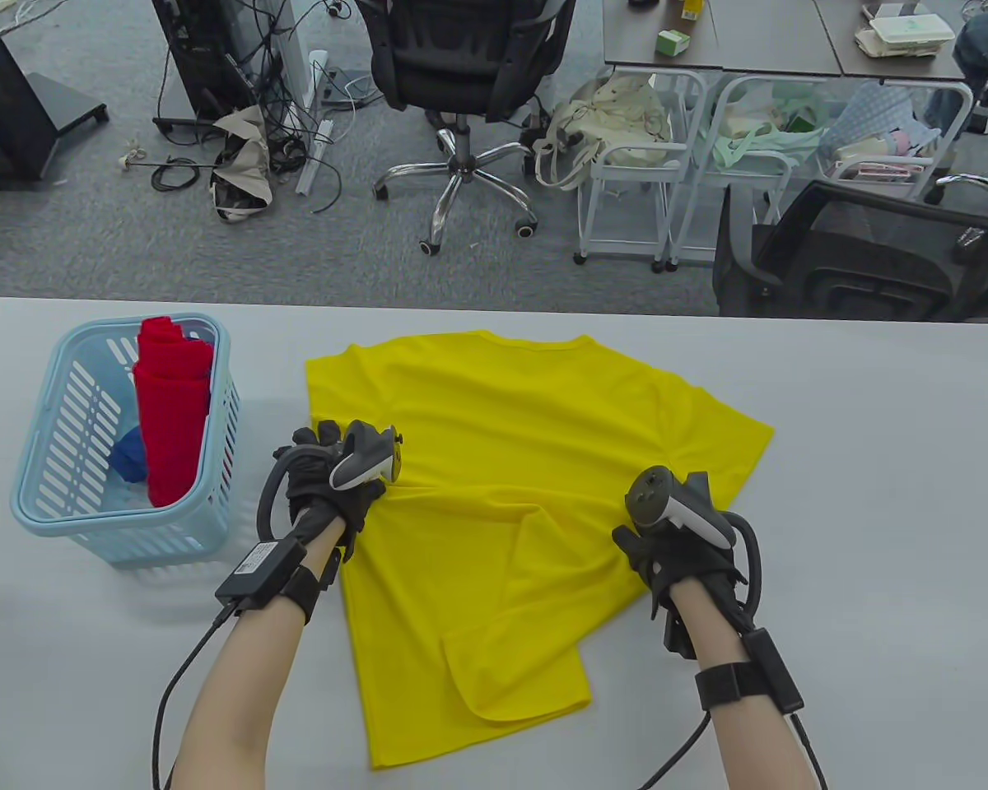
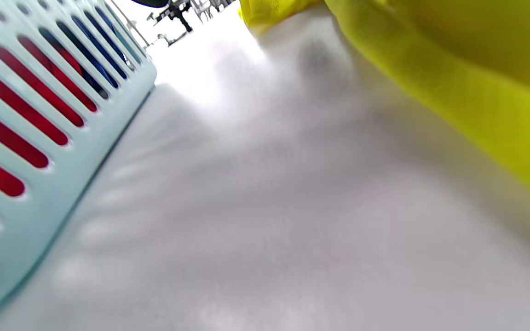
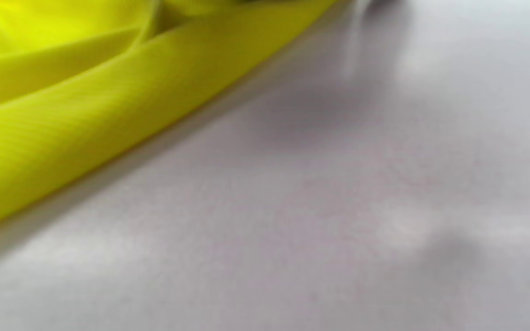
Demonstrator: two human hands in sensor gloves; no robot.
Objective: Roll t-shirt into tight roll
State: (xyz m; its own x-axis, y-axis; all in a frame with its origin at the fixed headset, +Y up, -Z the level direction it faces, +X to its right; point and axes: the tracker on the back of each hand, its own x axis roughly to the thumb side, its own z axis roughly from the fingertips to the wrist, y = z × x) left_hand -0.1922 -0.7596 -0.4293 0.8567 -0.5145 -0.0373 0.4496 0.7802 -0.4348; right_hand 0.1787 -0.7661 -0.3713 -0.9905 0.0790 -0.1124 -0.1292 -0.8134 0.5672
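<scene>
A yellow t-shirt [image 1: 494, 461] lies spread out in the middle of the grey bench [image 1: 873, 494], neck at 12 o'clock. One sleeve sticks out toward 3 o'clock. The bottom part is folded over on itself, with a loose flap lying near 6 o'clock.

The left hand [image 1: 329, 485] sits on the shirt's edge at 9 o'clock. The right hand [image 1: 675, 551] sits on the shirt's other edge, near 4 o'clock. Each hand has a black glove and a grey tracker on its back. The trackers cover the fingers, so I cannot tell if either grip is spread or pinching the cloth (the wrist views show no fingers at all).

A light blue basket [image 1: 49, 502] stands on the bench at 9 o'clock, just beside the left hand but not touching the shirt. A red rolled cloth [image 1: 173, 411] stands up inside it, and a bit of blue cloth [image 1: 130, 457] lies low next to that.

In the left wrist view the basket [image 2: 25, 216] wall is close, with red showing through the slots, and the t-shirt [image 2: 476, 92] edge is at 2 o'clock. In the right wrist view the t-shirt [image 3: 62, 115] lies in soft folds at 10 o'clock.
</scene>
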